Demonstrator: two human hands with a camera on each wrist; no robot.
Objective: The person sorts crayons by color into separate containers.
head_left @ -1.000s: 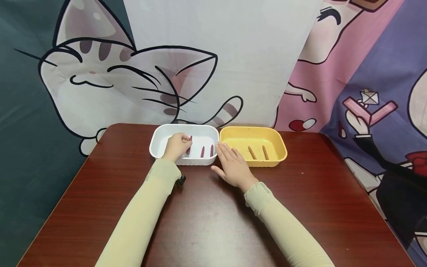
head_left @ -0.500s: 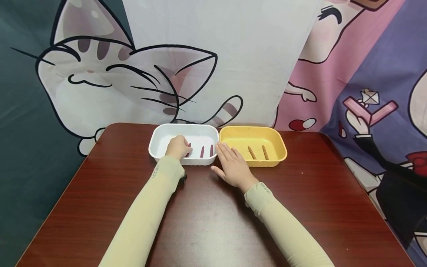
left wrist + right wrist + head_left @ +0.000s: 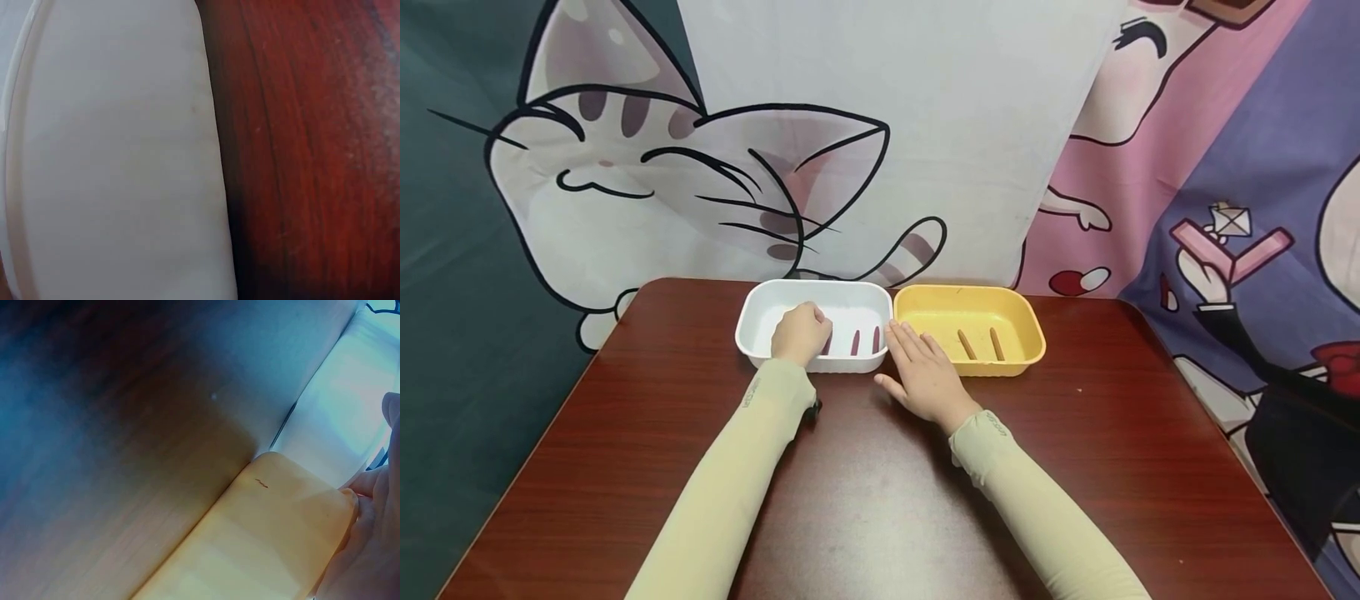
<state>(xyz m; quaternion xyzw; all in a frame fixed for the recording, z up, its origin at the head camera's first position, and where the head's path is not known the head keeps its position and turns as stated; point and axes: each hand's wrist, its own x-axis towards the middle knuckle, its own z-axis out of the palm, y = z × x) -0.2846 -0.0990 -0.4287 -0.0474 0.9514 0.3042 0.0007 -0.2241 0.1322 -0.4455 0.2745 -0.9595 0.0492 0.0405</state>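
Note:
Inside the white tray [image 3: 752,333], my left hand [image 3: 800,333] is curled over a thin maroon stick [image 3: 827,344], crayon-like in shape. The hand covers most of that stick. Two more maroon sticks, one in the middle [image 3: 855,342] and one near the right wall [image 3: 876,339], lie side by side on the tray floor. My right hand [image 3: 927,379] lies with straight fingers over the adjoining rims of the white tray and the yellow tray [image 3: 1030,325]. In the right wrist view its fingers [image 3: 369,519] rest at the yellow tray's corner.
Two brown sticks, a left one [image 3: 966,344] and a right one [image 3: 997,343], lie in the yellow tray. Both trays stand at the back of a dark red wooden table [image 3: 850,500]. A cartoon-printed cloth [image 3: 970,150] hangs behind it.
My left hand has lowered and turned over the maroon stick, so its fingers show less than before. The right hand has stayed in place.

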